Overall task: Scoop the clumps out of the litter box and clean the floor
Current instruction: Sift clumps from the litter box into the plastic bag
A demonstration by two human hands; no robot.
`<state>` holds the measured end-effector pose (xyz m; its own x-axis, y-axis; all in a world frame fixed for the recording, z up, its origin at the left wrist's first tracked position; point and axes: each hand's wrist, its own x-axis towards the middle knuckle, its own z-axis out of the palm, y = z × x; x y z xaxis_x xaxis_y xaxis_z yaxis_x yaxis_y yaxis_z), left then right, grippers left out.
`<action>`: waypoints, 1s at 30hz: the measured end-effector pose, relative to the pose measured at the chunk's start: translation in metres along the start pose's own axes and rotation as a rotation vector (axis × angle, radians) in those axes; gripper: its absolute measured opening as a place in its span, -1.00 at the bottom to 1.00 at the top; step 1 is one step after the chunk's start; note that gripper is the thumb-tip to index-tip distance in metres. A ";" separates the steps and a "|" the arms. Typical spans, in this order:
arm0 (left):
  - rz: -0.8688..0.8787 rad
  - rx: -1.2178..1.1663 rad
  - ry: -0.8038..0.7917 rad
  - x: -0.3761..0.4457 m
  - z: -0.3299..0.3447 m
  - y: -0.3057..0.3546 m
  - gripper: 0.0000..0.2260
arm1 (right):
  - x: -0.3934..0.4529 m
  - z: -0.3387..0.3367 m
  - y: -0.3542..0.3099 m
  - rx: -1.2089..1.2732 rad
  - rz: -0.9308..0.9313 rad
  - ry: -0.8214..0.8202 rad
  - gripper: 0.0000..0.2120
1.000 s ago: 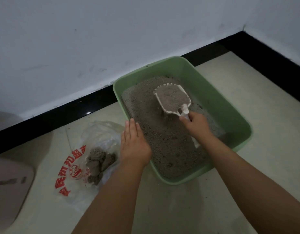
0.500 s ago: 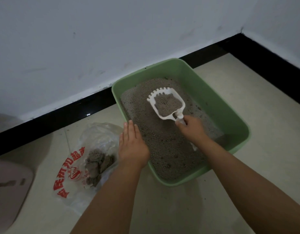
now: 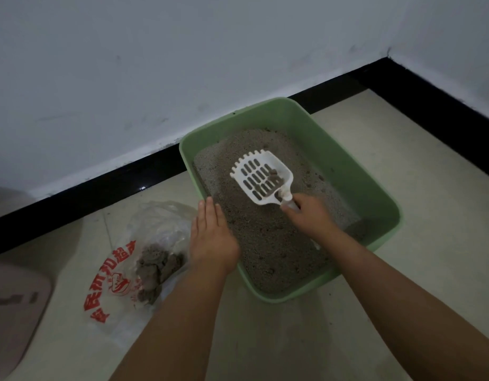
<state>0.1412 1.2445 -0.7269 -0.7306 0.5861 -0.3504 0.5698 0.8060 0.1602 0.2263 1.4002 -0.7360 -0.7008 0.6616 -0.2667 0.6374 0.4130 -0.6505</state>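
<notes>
Left hand (image 3: 213, 237) flat, fingers straight and together, palm down. Right hand (image 3: 310, 214) curled in a grip, forearm extended. Both forearms bare, reaching forward.

**Scoop held over litter, few clumps in it**

Right hand (image 3: 310, 215) grips handle of white slotted scoop (image 3: 261, 177) above grey litter in green litter box (image 3: 345, 160). Small dark clumps (image 3: 273, 179) sit on scoop's right side. Left hand (image 3: 211, 237) flat, fingers straight, on box's left rim. Plastic bag (image 3: 152, 237) with red print lies left on floor, grey clumps inside.
</notes>
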 end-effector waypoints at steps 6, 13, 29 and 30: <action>0.038 -0.028 -0.035 -0.001 -0.003 -0.002 -0.48 | -0.006 -0.001 0.002 -0.014 0.004 -0.031 -0.78; 0.212 -0.054 -0.031 -0.026 0.004 -0.028 -0.46 | -0.021 -0.005 0.002 0.052 0.046 -0.103 -0.81; -0.486 -0.496 0.026 -0.076 -0.009 -0.184 -0.48 | -0.058 0.029 -0.079 -0.110 -0.211 -0.174 -0.85; -0.529 -0.602 -0.012 -0.078 -0.007 -0.189 -0.60 | -0.063 0.036 -0.089 -0.155 -0.244 -0.192 -0.87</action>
<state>0.0879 1.0472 -0.7230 -0.8409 0.1153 -0.5288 -0.1548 0.8850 0.4390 0.2021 1.2994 -0.6873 -0.8767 0.4076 -0.2553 0.4743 0.6445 -0.5998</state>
